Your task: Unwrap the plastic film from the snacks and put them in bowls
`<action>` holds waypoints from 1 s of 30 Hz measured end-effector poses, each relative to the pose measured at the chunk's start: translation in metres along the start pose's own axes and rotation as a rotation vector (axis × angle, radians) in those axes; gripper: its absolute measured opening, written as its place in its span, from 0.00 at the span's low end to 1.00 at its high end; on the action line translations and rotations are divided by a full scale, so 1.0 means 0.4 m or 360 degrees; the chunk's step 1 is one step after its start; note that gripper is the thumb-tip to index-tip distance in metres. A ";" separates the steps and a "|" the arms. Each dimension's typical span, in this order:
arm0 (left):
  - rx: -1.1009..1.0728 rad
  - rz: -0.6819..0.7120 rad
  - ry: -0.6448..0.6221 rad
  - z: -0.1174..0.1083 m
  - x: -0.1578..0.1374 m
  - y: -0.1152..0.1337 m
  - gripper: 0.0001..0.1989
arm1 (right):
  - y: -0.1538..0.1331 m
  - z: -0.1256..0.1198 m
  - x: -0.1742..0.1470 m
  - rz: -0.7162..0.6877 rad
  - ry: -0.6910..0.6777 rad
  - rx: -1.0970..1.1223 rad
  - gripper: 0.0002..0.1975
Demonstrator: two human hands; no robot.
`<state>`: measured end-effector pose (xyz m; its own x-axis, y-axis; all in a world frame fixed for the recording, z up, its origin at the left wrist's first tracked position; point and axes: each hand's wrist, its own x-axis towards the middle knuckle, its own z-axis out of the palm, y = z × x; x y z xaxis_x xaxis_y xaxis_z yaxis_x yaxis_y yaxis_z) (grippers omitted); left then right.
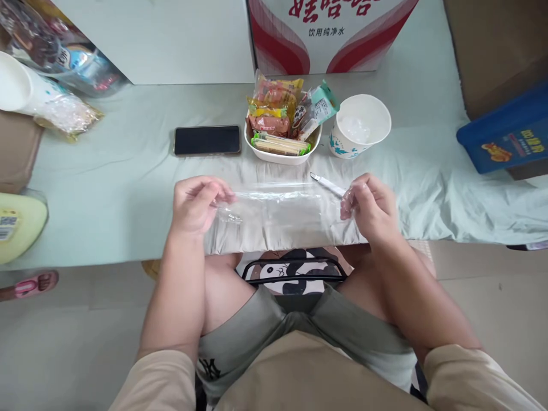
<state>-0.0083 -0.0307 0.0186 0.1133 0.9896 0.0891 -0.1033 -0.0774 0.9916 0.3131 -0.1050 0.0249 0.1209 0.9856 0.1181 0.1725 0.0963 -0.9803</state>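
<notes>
A clear plastic bag (280, 211) is stretched sideways low over the front edge of the table. My left hand (197, 204) pinches its left end, thumb against the fingers. At the other end, my right hand (371, 205) is closed on the bunched plastic. Just left of that hand lies a slim white utility knife (327, 184), partly behind the plastic. Beyond the bag stands a white oval bowl (278, 157) full of wrapped snacks (278, 117). To its right, a white paper cup (370, 123) holds crumpled clear plastic.
A black phone (207, 140) lies left of the bowl. Behind stand a white box (171, 40) and a red-and-white carton (325, 43). Stacked paper cups (25, 85) and a pale yellow bottle (21, 228) sit at the left. On the right is a blue container (505, 134).
</notes>
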 end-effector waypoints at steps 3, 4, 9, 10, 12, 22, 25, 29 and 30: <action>-0.0079 -0.0489 -0.0147 0.005 0.002 0.017 0.24 | -0.001 0.020 0.006 0.0291 0.0038 0.0199 0.24; -0.0092 -0.0597 -0.0233 0.003 0.003 0.021 0.24 | -0.001 0.022 0.008 0.0360 0.0048 0.0239 0.23; 0.0029 -0.0798 -0.0338 -0.009 0.005 0.036 0.28 | -0.012 -0.037 0.005 0.0720 -0.0346 0.0466 0.25; 0.0049 -0.0792 -0.0323 -0.011 0.006 0.035 0.27 | -0.013 -0.056 0.004 0.0763 -0.0571 0.0493 0.31; 0.0066 -0.0799 -0.0382 -0.009 0.010 0.030 0.26 | -0.009 -0.085 0.008 0.0754 -0.0859 0.0520 0.39; 0.0063 -0.0838 -0.0932 0.041 0.028 0.000 0.41 | 0.001 0.074 0.003 0.0853 -0.1501 0.0608 0.19; -0.0072 -0.0653 -0.0650 0.044 0.020 -0.006 0.51 | -0.010 0.121 -0.030 0.0746 -0.1559 0.0778 0.18; -0.0316 -0.0581 -0.0713 0.089 0.006 -0.021 0.57 | -0.001 0.151 -0.046 0.0608 -0.0929 0.0744 0.20; -0.0356 -0.0586 -0.0869 0.104 0.002 -0.026 0.56 | 0.004 0.153 -0.045 0.0559 -0.0762 0.0648 0.20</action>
<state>0.0342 -0.0341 0.0121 0.6550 0.7391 -0.1571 -0.1574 0.3368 0.9283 0.2512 -0.1142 0.0113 -0.3555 0.9117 -0.2058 -0.1875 -0.2853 -0.9399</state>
